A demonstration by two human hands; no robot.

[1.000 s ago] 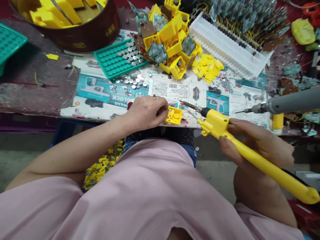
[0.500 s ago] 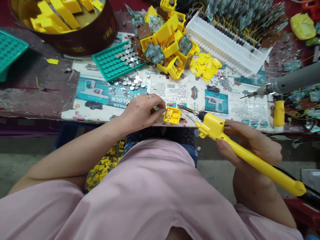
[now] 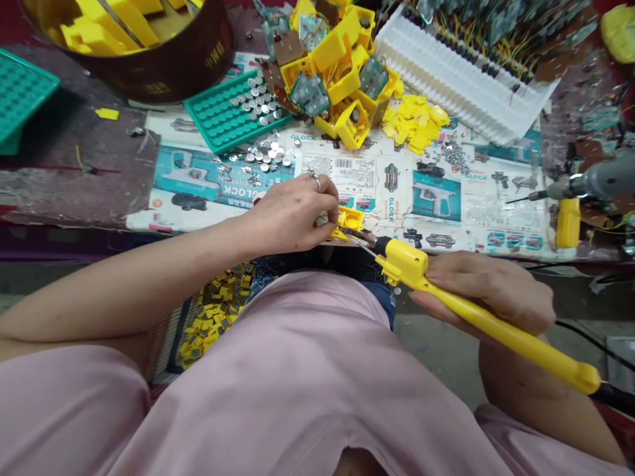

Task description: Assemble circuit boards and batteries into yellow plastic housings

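Note:
My right hand [image 3: 491,287] is wrapped round the long yellow handle of a soldering iron [image 3: 407,261]. The iron's metal tip, with a thin feed tube beside it, reaches into a small yellow plastic case [image 3: 351,217] at the table's front edge. On the case's left side, my left hand [image 3: 302,211] is closed, thumb and fingertips pinched close to the tip. Something thin shows between these fingers, too small to make out. The fingers and the iron hide part of the case's inside.
Behind the hands lie a green tray [image 3: 208,119] with silver discs, piled yellow housings [image 3: 342,59], flat yellow pieces [image 3: 414,122] and small screws [image 3: 454,157]. A white rack [image 3: 461,79] holds wired boards. An electric screwdriver [image 3: 585,182] juts in from the right. A brown round tub [image 3: 198,63] stands back left.
The soldering iron has moved left, bringing its tip from beside the yellow case into it. My left hand has shifted slightly right, with its fingertips now over the case's left part.

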